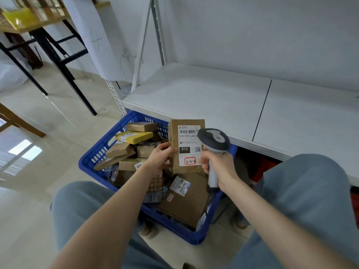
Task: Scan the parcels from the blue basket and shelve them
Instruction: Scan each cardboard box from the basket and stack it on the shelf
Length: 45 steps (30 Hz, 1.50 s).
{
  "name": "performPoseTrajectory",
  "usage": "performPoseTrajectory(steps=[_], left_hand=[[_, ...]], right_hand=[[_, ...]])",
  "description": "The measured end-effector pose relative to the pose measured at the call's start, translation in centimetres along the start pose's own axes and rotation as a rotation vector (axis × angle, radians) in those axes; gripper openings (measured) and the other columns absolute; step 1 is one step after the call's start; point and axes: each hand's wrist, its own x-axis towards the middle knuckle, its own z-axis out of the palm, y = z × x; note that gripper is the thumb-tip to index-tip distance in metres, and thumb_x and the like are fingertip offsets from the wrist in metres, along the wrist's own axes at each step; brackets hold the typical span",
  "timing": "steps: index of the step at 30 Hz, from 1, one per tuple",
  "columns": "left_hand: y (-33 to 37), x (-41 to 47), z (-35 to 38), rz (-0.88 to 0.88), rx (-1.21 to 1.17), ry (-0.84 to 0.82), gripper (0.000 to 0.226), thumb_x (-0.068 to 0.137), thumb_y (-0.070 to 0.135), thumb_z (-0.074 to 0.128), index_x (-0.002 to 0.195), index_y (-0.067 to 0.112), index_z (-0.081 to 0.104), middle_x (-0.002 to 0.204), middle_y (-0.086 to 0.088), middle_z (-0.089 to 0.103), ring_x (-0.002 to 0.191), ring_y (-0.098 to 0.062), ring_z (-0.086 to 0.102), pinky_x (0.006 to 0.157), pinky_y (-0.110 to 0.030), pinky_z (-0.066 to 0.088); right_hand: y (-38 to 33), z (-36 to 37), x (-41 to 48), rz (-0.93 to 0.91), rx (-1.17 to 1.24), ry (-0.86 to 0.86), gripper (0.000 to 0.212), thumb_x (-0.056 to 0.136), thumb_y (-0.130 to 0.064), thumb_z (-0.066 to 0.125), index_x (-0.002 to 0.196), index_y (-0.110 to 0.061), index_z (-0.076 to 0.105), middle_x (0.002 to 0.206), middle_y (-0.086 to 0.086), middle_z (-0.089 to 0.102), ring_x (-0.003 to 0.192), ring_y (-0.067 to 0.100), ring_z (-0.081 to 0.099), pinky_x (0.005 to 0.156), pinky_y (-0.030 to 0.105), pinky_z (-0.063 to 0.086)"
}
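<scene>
My left hand (161,157) grips a brown cardboard parcel (186,146) by its left edge and holds it upright above the blue basket (93,154). Its white label faces me, with a barcode, "010" and a red-circled "3-2-8". My right hand (219,166) grips the handle of a grey barcode scanner (213,140), whose head covers the label's right edge. The basket on the floor between my knees holds several brown parcels, a yellow one (134,136) and a larger box (184,202). The white shelf board (213,100) lies just behind the basket.
A white metal shelf upright (143,41) stands at the shelf's left end, with a hanging sheet of paper (93,37) marked "4". A black-legged table (58,45) stands at the far left on the tiled floor. Something red (262,169) sits under the shelf.
</scene>
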Motion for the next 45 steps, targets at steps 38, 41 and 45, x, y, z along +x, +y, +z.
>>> performPoseTrajectory(steps=[38, 41, 45], left_hand=[[-0.8, 0.8, 1.3, 0.025, 0.035, -0.039, 0.062, 0.085, 0.016, 0.067, 0.140, 0.011, 0.039, 0.121, -0.009, 0.061, 0.110, -0.023, 0.060, 0.092, -0.044, 0.051], [-0.7, 0.8, 1.3, 0.027, 0.039, -0.029, 0.061, 0.086, 0.015, 0.066, 0.140, 0.011, 0.039, 0.120, -0.009, 0.061, 0.112, -0.024, 0.059, 0.098, -0.048, 0.048], [-0.3, 0.6, 1.3, 0.037, 0.052, -0.021, 0.064, 0.084, 0.019, 0.069, 0.140, 0.011, 0.039, 0.122, -0.008, 0.060, 0.116, -0.025, 0.056, 0.101, -0.052, 0.045]], right_hand=[[1.5, 1.0, -3.8, -0.032, -0.140, 0.034, 0.024, 0.084, -0.007, 0.063, 0.060, -0.008, 0.066, 0.048, 0.001, 0.060, 0.044, 0.009, 0.052, 0.056, 0.027, 0.048], [1.5, 1.0, -3.9, -0.040, -0.143, 0.030, 0.023, 0.084, -0.008, 0.064, 0.061, -0.008, 0.066, 0.047, -0.001, 0.059, 0.043, 0.008, 0.052, 0.055, 0.026, 0.048], [1.2, 0.8, -3.8, -0.050, -0.130, 0.023, 0.023, 0.084, -0.008, 0.064, 0.061, -0.007, 0.065, 0.047, -0.001, 0.059, 0.043, 0.009, 0.052, 0.055, 0.027, 0.048]])
